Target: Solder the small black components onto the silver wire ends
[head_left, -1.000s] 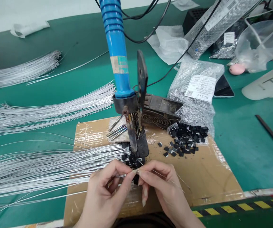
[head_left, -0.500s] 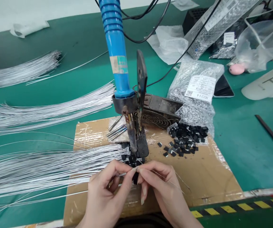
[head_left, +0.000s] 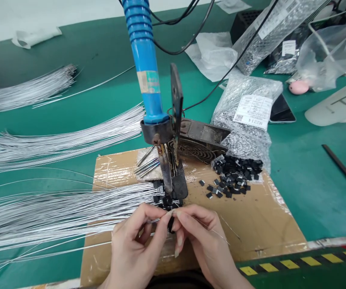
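Note:
My left hand [head_left: 138, 245] is closed, thumb and forefinger pinching a thin white wire [head_left: 155, 220] whose end is hidden at the fingertips. Meeting it tip to tip, my right hand [head_left: 204, 237] is pinched shut on a fine silvery wire [head_left: 221, 236] that trails out across the back of the hand. A small black connector [head_left: 170, 225] shows between the two hands; I cannot tell which fingers bear it. Just beyond my fingertips, a blue-handled soldering iron [head_left: 148, 60] is clamped tip-down in a dark metal stand [head_left: 177, 92]. More black connectors [head_left: 168, 202] cluster under its tip.
Bundles of white wires [head_left: 55, 208] spread over the left side. Loose black connectors [head_left: 233, 176] are heaped on the cardboard [head_left: 266, 224] at right. Behind stand a dark fan [head_left: 203, 146], a bubble-wrap bag [head_left: 245, 104] and a phone [head_left: 282, 110]. Black cables [head_left: 187, 48] hang overhead.
Both hands stay pinched together at nearly the same spot. The right hand's lower fingers have shifted slightly left and down. The whole view has moved a little.

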The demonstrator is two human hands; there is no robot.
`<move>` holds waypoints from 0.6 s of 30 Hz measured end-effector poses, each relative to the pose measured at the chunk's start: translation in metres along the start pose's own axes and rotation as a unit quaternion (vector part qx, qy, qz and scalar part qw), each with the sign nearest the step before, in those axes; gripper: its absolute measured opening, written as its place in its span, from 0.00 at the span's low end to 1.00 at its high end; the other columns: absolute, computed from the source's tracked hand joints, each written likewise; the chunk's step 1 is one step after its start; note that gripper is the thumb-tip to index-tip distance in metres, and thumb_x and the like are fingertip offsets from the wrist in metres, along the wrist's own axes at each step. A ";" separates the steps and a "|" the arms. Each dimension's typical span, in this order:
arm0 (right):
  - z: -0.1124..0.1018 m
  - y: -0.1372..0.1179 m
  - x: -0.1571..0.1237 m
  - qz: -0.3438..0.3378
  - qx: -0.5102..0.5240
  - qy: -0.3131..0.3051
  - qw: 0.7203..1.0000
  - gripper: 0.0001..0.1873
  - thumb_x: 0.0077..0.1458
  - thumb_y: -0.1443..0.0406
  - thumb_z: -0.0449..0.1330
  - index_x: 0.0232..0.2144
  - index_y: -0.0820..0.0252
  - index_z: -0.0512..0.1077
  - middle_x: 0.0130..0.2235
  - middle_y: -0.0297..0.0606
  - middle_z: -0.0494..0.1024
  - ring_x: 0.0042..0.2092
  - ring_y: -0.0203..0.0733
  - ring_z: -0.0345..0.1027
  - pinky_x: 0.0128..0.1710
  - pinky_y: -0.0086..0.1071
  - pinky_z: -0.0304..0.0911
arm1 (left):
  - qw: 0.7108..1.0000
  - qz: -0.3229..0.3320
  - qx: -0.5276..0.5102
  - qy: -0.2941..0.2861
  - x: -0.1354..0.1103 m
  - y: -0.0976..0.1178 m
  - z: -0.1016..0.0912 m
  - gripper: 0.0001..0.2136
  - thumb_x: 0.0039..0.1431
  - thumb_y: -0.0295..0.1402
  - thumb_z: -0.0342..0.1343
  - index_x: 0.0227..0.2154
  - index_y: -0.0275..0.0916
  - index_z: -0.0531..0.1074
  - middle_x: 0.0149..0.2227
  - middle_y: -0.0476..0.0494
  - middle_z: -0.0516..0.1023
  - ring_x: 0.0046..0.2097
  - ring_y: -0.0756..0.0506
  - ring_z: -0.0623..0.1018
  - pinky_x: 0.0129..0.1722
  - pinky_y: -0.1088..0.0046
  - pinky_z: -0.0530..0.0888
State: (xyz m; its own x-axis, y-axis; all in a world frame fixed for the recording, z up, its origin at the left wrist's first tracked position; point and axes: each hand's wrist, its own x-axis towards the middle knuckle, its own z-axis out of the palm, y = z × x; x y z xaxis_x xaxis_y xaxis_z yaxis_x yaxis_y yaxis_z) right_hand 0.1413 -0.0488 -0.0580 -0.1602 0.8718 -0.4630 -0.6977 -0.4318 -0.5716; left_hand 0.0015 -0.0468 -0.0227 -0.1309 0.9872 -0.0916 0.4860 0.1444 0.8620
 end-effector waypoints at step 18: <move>0.004 -0.006 0.002 0.005 0.006 0.005 1.000 0.12 0.54 0.57 0.75 0.29 0.60 0.86 0.25 0.34 0.80 0.20 0.29 0.68 0.21 0.23 0.72 | 0.998 0.042 0.038 0.013 0.000 -0.002 0.001 0.05 0.63 0.33 0.64 0.30 0.42 0.79 0.22 0.54 0.78 0.21 0.53 0.68 0.21 0.77 0.63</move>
State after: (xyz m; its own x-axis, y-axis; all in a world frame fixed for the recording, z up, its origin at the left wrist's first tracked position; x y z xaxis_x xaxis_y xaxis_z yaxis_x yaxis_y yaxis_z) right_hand 0.1421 -0.0433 -0.0534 -0.1597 0.8651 -0.4756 -0.7041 -0.4375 -0.5594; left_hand 0.0012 -0.0466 -0.0249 -0.1090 0.9940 -0.0063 0.5600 0.0666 0.8258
